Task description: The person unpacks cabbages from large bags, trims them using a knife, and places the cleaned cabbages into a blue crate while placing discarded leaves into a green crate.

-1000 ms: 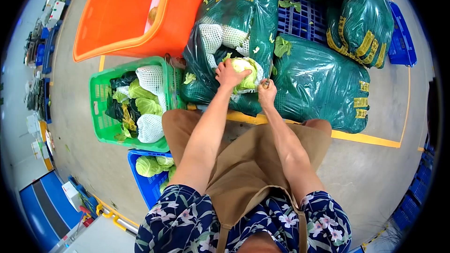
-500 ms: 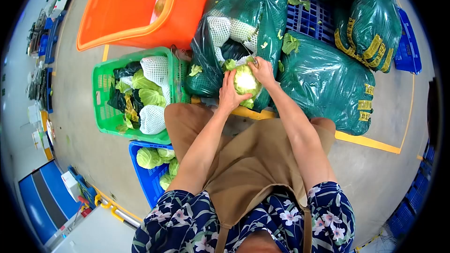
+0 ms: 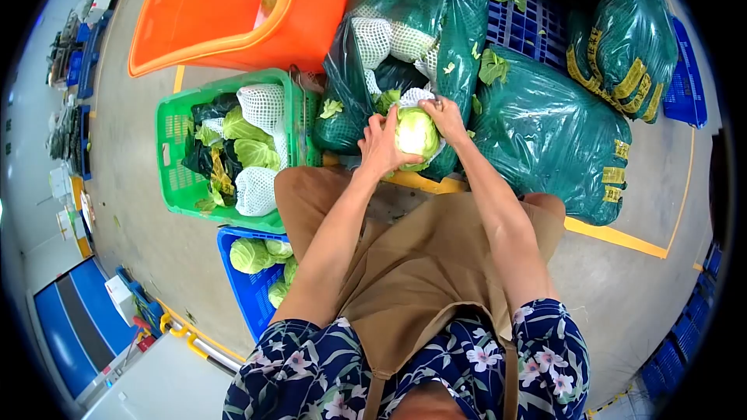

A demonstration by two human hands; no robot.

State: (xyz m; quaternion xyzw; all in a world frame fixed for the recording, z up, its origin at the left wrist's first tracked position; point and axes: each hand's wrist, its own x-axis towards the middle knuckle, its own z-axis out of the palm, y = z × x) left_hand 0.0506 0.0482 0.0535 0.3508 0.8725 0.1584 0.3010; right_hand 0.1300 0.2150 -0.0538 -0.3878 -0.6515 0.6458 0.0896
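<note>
A pale green cabbage [image 3: 416, 137] is between my hands, in front of an opened green plastic bag [image 3: 463, 27]. My left hand [image 3: 379, 144] grips the cabbage's left side, fingers and thumb round it. My right hand [image 3: 447, 118] is closed at its upper right edge, by white foam netting; what its fingers pinch is too small to make out. Inside the bag's opening lie cabbages in white foam nets [image 3: 372, 40]. A loose leaf [image 3: 387, 99] sticks up just above the held cabbage.
On the left stands a green crate [image 3: 180, 201] with leaves, nets and dark plastic. Below it, a blue crate [image 3: 247, 295] holds cabbages. An orange bin [image 3: 214, 50] is at the upper left. More filled green bags [image 3: 548, 140] lie right, by a blue pallet [image 3: 523, 27].
The cabbage has come out of its netting toward me since the first frame. My right hand has moved up to its upper right edge. The whole view has shifted slightly.
</note>
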